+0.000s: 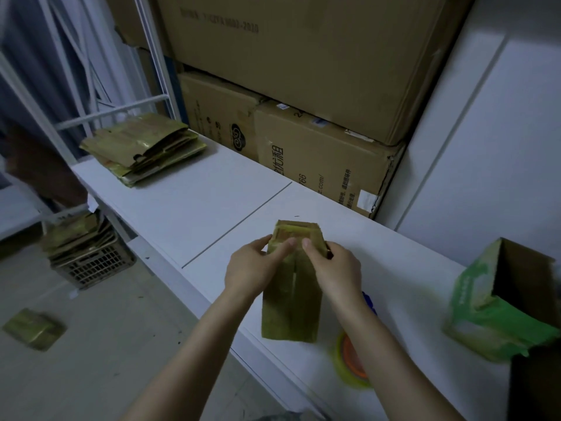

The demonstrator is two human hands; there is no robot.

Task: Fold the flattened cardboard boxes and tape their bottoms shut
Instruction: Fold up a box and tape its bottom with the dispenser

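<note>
centre of frame, over the white table (188, 208): gripping the far end of a small greenish cardboard box (291, 308) with left hand (252, 270) and right hand (334, 270), fingers (283, 249) curled on its flaps. upper left: stack of flattened boxes (142, 147).

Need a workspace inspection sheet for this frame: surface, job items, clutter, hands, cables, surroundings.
Surface: white table, with a seam line across it.
Job's things: small box held over the table; stack of flattened boxes at the table's far left end; tape roll near the front edge, partly under the right forearm.
Clutter: open green-printed box at right; blue item mostly hidden behind the right forearm.
Grippers: left hand and right hand both grip the small box at its far end.
Cables: nothing seen.
Surroundings: large cartons stacked behind the table; crate holding flattened boxes and a loose box on the floor at left.
</note>
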